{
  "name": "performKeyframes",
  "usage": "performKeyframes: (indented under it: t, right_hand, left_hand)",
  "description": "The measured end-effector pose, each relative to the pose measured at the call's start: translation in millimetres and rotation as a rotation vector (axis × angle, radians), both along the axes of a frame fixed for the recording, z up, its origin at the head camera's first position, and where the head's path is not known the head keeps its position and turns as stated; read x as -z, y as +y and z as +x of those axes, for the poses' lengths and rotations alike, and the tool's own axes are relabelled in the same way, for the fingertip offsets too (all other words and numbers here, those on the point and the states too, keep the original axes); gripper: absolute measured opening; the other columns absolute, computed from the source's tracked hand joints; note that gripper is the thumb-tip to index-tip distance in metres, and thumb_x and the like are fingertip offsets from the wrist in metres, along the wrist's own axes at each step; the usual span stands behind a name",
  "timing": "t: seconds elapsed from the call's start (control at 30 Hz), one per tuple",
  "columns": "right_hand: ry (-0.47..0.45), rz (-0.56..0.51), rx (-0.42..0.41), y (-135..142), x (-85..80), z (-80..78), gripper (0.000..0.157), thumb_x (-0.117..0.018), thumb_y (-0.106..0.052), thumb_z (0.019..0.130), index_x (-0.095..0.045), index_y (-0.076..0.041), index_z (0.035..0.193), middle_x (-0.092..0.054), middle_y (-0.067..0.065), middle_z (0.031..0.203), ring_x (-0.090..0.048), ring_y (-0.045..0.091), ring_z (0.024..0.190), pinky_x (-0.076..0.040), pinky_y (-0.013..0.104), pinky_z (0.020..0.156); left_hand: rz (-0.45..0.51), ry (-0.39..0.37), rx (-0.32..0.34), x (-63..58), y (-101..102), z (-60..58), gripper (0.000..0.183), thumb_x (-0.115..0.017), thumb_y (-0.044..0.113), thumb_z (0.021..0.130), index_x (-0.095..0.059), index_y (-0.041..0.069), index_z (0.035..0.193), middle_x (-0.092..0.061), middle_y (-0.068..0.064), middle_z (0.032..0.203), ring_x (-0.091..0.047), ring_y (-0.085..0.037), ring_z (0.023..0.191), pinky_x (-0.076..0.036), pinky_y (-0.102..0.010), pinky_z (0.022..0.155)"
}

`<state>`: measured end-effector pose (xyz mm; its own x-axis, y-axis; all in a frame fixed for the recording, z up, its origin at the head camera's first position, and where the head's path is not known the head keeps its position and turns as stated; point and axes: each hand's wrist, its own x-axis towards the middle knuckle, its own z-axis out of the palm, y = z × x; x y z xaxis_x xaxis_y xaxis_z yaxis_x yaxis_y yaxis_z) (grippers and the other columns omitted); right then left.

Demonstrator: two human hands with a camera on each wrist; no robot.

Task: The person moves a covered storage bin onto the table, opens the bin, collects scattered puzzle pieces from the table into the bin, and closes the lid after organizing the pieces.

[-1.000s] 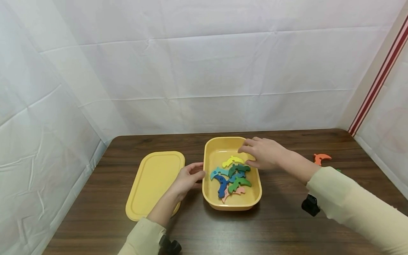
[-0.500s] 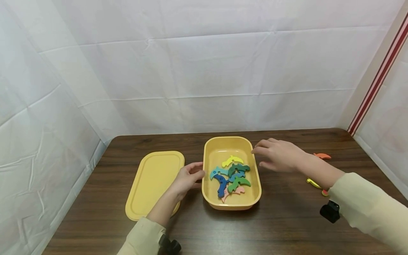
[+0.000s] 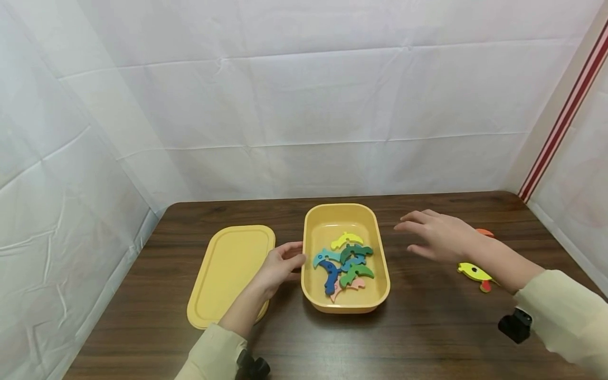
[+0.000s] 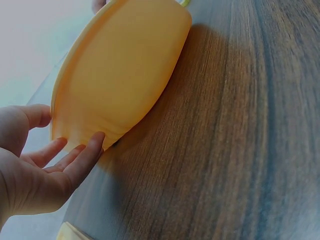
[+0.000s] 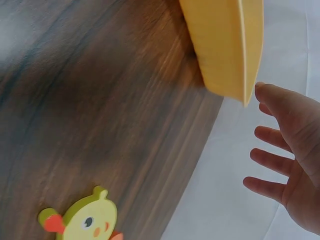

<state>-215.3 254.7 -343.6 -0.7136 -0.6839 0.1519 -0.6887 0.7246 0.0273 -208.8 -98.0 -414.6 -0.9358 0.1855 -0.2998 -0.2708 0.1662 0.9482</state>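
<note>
Head view: we find the yellow tub (image 3: 334, 220) on the worktop (image 3: 361, 348), coloured pieces (image 3: 349, 253) lying inside it. The left hand (image 3: 277, 268) touches its left side, fingers relaxed; the right hand (image 3: 439, 237) hovers apart on the right, fingers loosely spread. Farther out, we see a flat yellow lid (image 3: 231, 277) left and a yellow toy (image 3: 474, 272) right.

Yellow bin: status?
Left hand at left side of yellow bin; right hand off to its right, empty. Coloured pieces inside. Nothing visible between right hand and bin.
</note>
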Motion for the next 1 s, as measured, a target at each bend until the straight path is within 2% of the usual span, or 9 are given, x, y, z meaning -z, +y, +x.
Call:
performKeyframes:
  t: [0.2,0.47,0.73,1.0]
  right_hand:
    - [-0.003,-0.007,0.020,19.3,10.2,3.1,0.045,-0.068,-0.029,0.081,-0.057,-0.016,0.122,-0.054,0.009,0.123,-0.055,0.031,0.108,-0.051,0.047,0.077]
    - [0.001,-0.011,0.091,45.2,24.0,8.7,0.047,-0.066,-0.032,0.082,-0.056,-0.015,0.124,-0.053,0.012,0.125,-0.055,0.035,0.108,-0.050,0.050,0.079]
    - [0.026,-0.014,0.144,64.3,41.3,15.8,0.049,-0.068,-0.035,0.081,-0.055,-0.016,0.125,-0.050,0.013,0.127,-0.054,0.038,0.107,-0.050,0.050,0.074]
    - [-0.052,-0.025,0.199,81.6,56.8,22.3,0.052,-0.068,-0.037,0.080,-0.055,-0.016,0.126,-0.049,0.013,0.129,-0.055,0.036,0.107,-0.051,0.047,0.071]
  left_hand:
    - [0.009,0.006,0.001,1.8,-0.8,-0.3,0.043,-0.056,0.013,0.089,-0.047,0.003,0.131,-0.054,-0.018,0.126,-0.058,-0.030,0.108,-0.054,-0.040,0.080]
    - [-0.002,0.002,0.003,1.5,-0.6,-0.4,0.043,-0.057,0.015,0.089,-0.048,0.005,0.130,-0.054,-0.017,0.125,-0.059,-0.028,0.106,-0.055,-0.040,0.079]
    - [0.011,0.009,0.005,0.9,-0.3,0.1,0.043,-0.056,0.014,0.090,-0.048,0.004,0.131,-0.053,-0.018,0.126,-0.058,-0.029,0.107,-0.055,-0.040,0.079]
    - [0.024,0.008,0.007,-2.8,0.7,2.7,0.045,-0.057,0.014,0.090,-0.046,0.003,0.132,-0.052,-0.020,0.128,-0.057,-0.031,0.109,-0.054,-0.042,0.080]
